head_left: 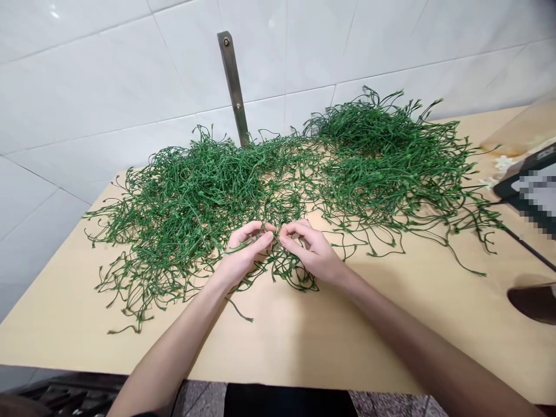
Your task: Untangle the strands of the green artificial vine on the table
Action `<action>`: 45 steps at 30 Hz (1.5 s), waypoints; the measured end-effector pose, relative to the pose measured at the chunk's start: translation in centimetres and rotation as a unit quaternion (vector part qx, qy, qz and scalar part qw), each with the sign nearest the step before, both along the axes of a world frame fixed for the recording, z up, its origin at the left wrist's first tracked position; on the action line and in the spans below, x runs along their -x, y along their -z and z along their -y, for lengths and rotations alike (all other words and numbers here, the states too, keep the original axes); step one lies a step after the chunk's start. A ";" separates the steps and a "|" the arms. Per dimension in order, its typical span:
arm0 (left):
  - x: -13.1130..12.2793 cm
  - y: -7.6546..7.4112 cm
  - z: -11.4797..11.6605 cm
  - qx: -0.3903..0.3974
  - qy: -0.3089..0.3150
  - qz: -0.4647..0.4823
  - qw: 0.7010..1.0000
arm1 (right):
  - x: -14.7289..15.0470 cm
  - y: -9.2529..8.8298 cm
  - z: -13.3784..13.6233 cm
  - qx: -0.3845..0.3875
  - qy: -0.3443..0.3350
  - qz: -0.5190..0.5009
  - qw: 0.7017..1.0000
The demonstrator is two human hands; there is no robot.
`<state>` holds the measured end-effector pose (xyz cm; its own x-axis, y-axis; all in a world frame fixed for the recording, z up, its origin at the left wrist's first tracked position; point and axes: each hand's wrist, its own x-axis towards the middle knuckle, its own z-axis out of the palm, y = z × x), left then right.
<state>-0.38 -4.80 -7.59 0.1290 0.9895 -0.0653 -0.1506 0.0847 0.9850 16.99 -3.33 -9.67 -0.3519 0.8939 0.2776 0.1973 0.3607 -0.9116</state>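
Note:
Thin green artificial stems with small forked tips lie in two large tangled heaps, one on the left (186, 197) and one on the right (382, 150), joined by looser stems between them. My left hand (249, 249) pinches a green stem (237, 249) between thumb and forefinger. Close beside it, my right hand (311, 249) has its thumb and forefinger pressed together at the stem's end; the small piece between those fingertips is mostly hidden. Loose looped stems (299, 278) lie beneath and between both hands.
The pale wooden table (269, 347) stands against a white tiled wall (108, 75). A metal bracket (234, 87) rises behind the heaps. At the right are a dark-edged object (532, 185), white flower pieces (504, 163), a clear bag and a dark brown round item (534, 302).

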 end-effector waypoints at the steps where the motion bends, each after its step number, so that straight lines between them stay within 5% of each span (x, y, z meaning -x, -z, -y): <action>1: 0.0 -0.1 0.1 -0.009 -0.007 -0.014 1.000 | 0.0 -0.1 0.0 0.007 -0.004 -0.004 1.000; 6: -0.2 -0.6 0.3 -0.045 -0.010 -0.072 0.996 | -0.1 -0.5 0.1 0.031 -0.047 -0.039 0.998; 14: 0.2 -0.1 0.2 -0.068 -0.023 -0.066 0.995 | 0.3 -0.6 0.2 0.017 -0.007 -0.048 0.999; 26: -0.2 0.0 0.2 -0.104 -0.077 -0.127 0.983 | 0.1 -0.4 0.6 -0.145 0.048 0.058 0.987; 33: -0.6 -0.3 0.4 -0.135 -0.050 -0.147 0.979 | 0.2 -0.5 0.6 -0.203 0.085 0.076 0.973; 38: -0.8 -0.4 0.5 -0.083 -0.026 -0.159 0.983 | 0.3 -0.5 0.9 -0.233 0.116 0.076 0.963; 45: -0.7 0.2 0.3 -0.008 0.035 -0.027 0.999 | 0.6 -0.9 1.3 -0.228 0.095 0.092 0.965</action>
